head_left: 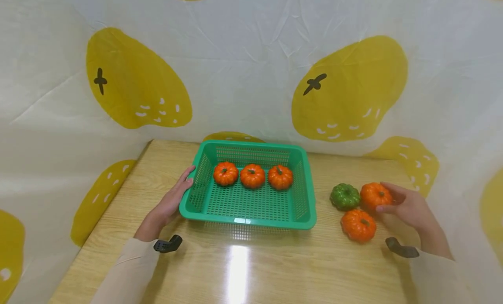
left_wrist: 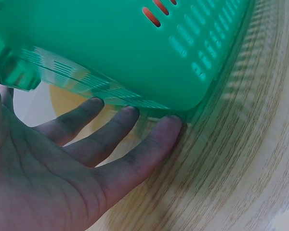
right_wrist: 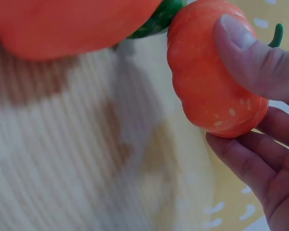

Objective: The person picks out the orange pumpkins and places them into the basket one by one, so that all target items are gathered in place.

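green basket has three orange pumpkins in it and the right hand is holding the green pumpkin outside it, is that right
Not quite: the right hand is holding an orange pumpkin, not the green pumpkin, as the right wrist view shows. The green basket does have three orange pumpkins in it.

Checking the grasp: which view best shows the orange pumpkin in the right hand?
Right wrist: the orange pumpkin appears close up there, green stem visible, held between thumb and fingers. The head view shows it smaller, partly covered by the right hand, beside the green pumpkin. The left wrist view doesn't show it.
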Motion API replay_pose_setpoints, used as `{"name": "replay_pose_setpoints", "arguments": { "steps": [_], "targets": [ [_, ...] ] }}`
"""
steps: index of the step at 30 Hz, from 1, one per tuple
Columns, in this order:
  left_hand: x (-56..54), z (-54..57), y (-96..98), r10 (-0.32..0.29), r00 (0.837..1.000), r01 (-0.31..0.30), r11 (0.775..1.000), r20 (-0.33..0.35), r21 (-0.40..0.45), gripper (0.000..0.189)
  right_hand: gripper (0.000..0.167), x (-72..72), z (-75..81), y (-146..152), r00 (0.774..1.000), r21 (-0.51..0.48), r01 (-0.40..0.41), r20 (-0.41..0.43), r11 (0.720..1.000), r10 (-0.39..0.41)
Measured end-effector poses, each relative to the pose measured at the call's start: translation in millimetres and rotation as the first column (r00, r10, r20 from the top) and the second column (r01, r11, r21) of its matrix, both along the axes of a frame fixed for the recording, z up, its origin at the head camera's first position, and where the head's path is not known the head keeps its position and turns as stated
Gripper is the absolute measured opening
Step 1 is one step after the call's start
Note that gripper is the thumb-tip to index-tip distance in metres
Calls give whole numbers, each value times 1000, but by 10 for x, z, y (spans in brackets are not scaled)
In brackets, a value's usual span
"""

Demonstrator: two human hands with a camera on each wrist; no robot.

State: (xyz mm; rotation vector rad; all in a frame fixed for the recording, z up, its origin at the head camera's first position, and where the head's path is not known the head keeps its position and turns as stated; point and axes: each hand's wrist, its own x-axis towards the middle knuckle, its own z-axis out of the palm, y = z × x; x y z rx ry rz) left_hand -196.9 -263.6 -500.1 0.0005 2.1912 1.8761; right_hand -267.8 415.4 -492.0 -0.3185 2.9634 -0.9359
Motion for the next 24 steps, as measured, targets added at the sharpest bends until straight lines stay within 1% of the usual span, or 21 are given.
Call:
{"name": "replay_pose_setpoints", "arguments": {
  "steps": [4,6,15,19,24],
  "targets": [
    [0,12,2,-2,1000,1,1000,-11,-27,61,89,19,102,-53,999,20,1,-37,1000,-1],
    [0,15,3,-4,1000,4,1000,-11,-21,60,88,32,161,-92,999,19,3,-51,1000,-2],
    [8,-1,-2,-15,1000,15,1000,-26,-5,61,83,104,394,-326,997,-76,-37,-73,996,31],
    [9,-3,-3,-15,1000,14,1000,-24,-8,61,83,118,472,-421,996,-101,-63,-72,993,56],
    [5,-3,0,-15,999,15,1000,-30,-17,61,82,128,543,-516,994,-102,-76,-82,992,68]
  ]
}}
